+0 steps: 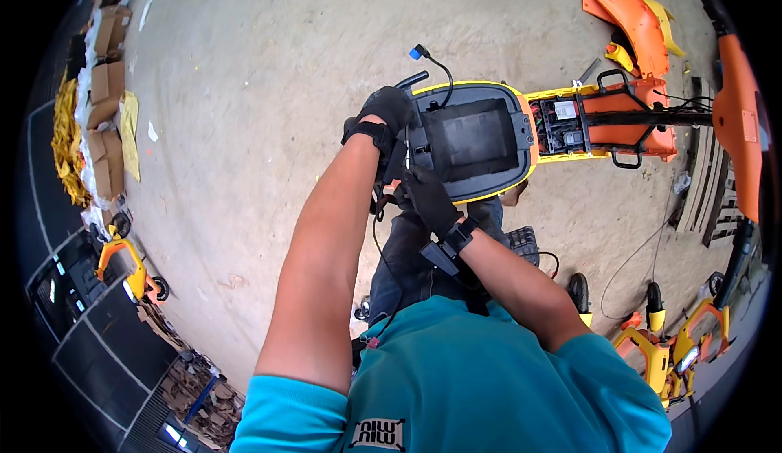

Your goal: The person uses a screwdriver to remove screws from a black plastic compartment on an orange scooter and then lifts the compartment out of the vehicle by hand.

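The black storage tub [472, 137], set in the yellow-edged body [529, 111] of a scooter, lies directly in front of the person, its open well facing up. Both black-gloved hands are at the tub's left end, near each other yet apart: the left hand [383, 112] curls at the upper corner, its fingertips hidden, so its hold I cannot tell; the right hand [430, 199] sits at the lower corner, fingers bent toward a slim pale shaft [407, 148] beside the tub's edge, but whether they grip it is unclear. Above the tub, a black cable with a blue connector [419, 51] stands free; to its right is an exposed electronics bay [564, 112]. The step in hand seems to be fitting or fastening work along that left end. My judgement is that the next move calls for steadying the edge with one hand while the other keeps the shaft aligned.
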Motion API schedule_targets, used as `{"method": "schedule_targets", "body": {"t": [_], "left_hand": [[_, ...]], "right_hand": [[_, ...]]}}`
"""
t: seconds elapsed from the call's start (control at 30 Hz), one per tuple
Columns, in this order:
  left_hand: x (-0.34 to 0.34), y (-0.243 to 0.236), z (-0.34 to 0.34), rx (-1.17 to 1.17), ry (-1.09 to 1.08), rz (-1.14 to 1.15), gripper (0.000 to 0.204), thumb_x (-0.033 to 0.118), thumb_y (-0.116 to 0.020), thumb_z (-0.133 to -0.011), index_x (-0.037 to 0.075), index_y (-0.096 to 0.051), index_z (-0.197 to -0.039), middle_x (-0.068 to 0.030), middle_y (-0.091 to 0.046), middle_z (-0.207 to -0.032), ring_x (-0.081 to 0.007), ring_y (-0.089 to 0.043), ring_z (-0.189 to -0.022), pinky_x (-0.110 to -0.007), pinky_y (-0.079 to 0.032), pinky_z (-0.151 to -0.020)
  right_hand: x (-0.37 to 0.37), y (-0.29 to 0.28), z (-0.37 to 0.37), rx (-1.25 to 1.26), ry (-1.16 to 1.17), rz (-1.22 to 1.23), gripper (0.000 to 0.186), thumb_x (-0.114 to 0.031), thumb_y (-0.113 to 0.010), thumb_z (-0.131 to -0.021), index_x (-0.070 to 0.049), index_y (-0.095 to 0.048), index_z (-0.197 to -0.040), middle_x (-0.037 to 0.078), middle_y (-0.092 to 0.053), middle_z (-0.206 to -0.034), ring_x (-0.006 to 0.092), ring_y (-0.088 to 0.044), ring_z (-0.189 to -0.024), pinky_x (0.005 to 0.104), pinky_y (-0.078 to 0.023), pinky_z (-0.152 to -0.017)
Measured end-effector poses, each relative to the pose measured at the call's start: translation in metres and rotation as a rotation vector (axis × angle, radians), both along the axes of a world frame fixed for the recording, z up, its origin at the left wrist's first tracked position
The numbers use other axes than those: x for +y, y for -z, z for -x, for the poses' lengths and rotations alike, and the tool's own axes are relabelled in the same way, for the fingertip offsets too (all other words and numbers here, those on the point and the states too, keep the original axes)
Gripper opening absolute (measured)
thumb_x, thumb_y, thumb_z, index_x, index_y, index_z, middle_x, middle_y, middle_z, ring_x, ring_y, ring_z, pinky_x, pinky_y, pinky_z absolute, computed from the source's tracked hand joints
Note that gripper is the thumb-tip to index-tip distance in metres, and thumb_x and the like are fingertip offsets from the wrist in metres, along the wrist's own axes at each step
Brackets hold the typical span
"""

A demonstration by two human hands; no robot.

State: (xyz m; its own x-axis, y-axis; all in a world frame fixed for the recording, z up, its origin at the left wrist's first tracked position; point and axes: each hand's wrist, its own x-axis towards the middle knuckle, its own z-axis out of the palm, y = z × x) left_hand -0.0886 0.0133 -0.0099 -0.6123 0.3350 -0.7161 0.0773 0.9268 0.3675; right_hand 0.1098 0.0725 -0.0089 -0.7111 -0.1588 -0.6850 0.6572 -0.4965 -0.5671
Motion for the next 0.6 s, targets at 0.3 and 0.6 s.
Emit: {"method": "schedule_targets", "body": {"t": [0.3,0.6], "left_hand": [[-0.006,-0.005,-0.003,-0.017,-0.061,-0.009,0.022,0.021,-0.073,-0.069,0.008,-0.074,-0.086,-0.0149,-0.07,-0.087,-0.031,-0.066,-0.084,-0.039,-0.052,-0.077],[-0.002,-0.021,-0.015,0.024,-0.036,0.077,0.026,0.026,-0.072,-0.072,0.007,-0.072,-0.091,-0.0185,-0.068,-0.095,-0.0367,-0.065,-0.091,-0.042,-0.052,-0.08]], "right_hand": [[0.025,0.012,-0.005,0.371,0.094,-0.514,0.024,-0.012,-0.049,-0.094,0.003,-0.059,-0.11,0.011,-0.064,-0.088,0.0194,-0.061,-0.083,0.0312,-0.048,-0.078],[0.066,0.007,0.0,0.421,-0.073,-0.497,0.027,-0.014,-0.052,-0.092,0.002,-0.061,-0.112,0.013,-0.067,-0.093,0.0195,-0.063,-0.087,0.0306,-0.048,-0.08]]}}
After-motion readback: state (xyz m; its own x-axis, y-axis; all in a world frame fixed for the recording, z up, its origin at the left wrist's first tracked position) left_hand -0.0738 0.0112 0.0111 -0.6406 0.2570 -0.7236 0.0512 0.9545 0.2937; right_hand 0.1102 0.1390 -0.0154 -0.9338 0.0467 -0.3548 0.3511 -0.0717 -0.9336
